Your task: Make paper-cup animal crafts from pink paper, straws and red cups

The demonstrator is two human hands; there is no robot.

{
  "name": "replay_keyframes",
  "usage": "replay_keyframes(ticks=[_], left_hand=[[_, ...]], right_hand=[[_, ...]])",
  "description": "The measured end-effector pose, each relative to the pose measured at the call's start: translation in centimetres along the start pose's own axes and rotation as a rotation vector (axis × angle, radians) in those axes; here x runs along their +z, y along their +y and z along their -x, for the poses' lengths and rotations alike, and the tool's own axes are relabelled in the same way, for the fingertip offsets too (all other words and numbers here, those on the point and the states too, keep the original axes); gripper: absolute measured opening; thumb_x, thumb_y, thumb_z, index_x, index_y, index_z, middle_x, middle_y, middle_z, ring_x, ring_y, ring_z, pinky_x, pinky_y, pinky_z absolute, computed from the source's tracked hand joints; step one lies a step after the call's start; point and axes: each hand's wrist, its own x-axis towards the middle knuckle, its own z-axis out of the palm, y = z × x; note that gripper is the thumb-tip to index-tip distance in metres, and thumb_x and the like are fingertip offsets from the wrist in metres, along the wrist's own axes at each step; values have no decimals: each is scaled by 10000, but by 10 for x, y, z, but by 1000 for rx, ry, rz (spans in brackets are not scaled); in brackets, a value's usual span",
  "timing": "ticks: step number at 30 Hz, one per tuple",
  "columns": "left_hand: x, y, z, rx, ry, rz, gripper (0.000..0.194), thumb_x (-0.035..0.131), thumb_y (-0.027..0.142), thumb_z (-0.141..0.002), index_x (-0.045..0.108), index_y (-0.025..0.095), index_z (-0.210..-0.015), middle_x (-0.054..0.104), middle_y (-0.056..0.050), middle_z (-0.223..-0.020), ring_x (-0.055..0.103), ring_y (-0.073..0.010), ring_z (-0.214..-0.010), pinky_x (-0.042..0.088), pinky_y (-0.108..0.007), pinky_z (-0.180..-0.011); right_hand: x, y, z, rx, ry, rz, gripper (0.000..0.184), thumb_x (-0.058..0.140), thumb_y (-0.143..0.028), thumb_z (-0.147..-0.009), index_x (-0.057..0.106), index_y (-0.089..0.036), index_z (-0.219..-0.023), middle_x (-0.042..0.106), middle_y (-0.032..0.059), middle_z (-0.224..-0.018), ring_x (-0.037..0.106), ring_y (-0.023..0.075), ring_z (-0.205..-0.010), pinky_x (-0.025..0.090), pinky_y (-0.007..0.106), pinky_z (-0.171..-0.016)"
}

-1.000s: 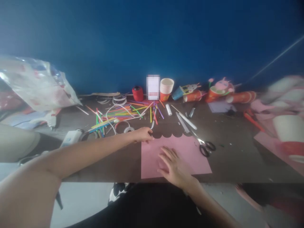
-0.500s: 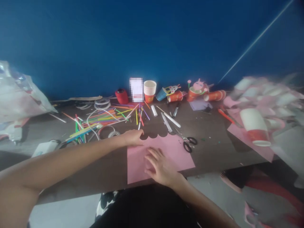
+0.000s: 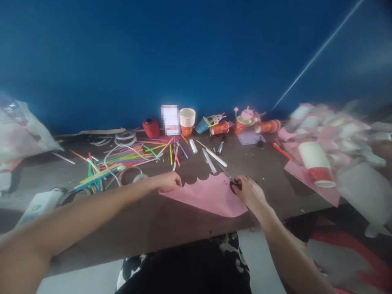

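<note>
A pink paper sheet [image 3: 208,196] with a scalloped far edge lies on the dark table [image 3: 147,220], its near side lifted off the surface. My left hand [image 3: 168,181] is closed, pinching the sheet's far left corner. My right hand [image 3: 249,192] sits at the sheet's right edge, fingers curled over the black handles of the scissors [image 3: 233,182], whose blades point away to the upper left.
Coloured straws [image 3: 122,157] and tape rolls [image 3: 134,175] lie at the left. A red spool [image 3: 151,128], stacked paper cups [image 3: 187,121] and decorated cups [image 3: 241,122] line the blue wall. A white and red cup [image 3: 315,163] on pink paper is at the right.
My right hand left the middle of the pink sheet and moved right onto the scissors. The sheet's near edge has lifted. The camera has turned right.
</note>
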Motion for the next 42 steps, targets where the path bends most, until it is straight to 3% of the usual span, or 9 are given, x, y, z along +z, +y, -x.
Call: replay_keyframes(ticks=[8,13,17,21,26,30,36,39,42], left_hand=[[8,-3,27,126,205,-20,181,548,313,-688,661,194,-764,672,-14,-777,599,-158,-731,395,-226,-653],[13,-31,82,46,337,64,230,495,385,-763,615,190,-776,598,16,-643,518,-126,-602,352,-217,-558],[17,-56,110,26,355,206,263,525,437,-757,603,186,-749,567,20,-631,461,-107,-564,339,-205,-525],[21,-58,100,47,429,268,272,539,442,-756,603,179,-749,593,8,-679,477,-111,-584,353,-206,-531],[37,-35,54,46,693,432,268,511,414,-790,580,155,-791,600,-18,-725,518,-136,-657,391,-232,-599],[56,-13,22,50,870,655,218,555,366,-770,572,150,-750,577,-12,-715,511,-135,-690,395,-240,-658],[76,22,-6,-19,844,1104,107,614,233,-713,542,154,-699,528,20,-650,485,-96,-619,393,-212,-611],[84,42,-15,-52,768,1233,133,600,256,-733,517,155,-761,537,20,-632,500,-90,-544,412,-221,-547],[91,61,-20,-46,713,1365,221,662,238,-688,509,157,-826,601,-4,-723,565,-95,-583,451,-224,-568]], right_hand=[[-9,21,15,133,-166,67,173,549,-380,-749,643,-235,-748,700,63,-756,655,253,-678,371,288,-500],[-5,37,33,171,-64,-352,211,583,-397,-711,652,-229,-818,710,41,-818,668,233,-761,488,305,-616],[4,21,36,277,-60,-759,301,603,-416,-689,629,-178,-871,695,63,-806,646,189,-598,515,283,-500],[5,-11,28,279,33,-1100,297,671,-386,-665,614,-152,-839,677,66,-754,614,160,-564,509,263,-467],[-12,-53,29,178,373,-1547,187,673,-321,-728,577,-184,-809,636,9,-712,503,82,-474,396,213,-444],[-21,-78,60,31,79,-1676,261,641,-428,-759,588,-184,-834,607,21,-749,489,88,-507,393,238,-489],[-2,-87,122,13,-579,-1639,416,488,-590,-810,536,-184,-889,605,44,-735,467,104,-474,346,239,-446],[7,-79,140,46,-690,-1551,480,458,-646,-792,520,-183,-903,602,35,-729,469,99,-473,329,226,-443],[10,-69,151,153,-626,-1455,449,481,-624,-794,511,-177,-820,591,25,-706,462,87,-476,333,216,-455]])
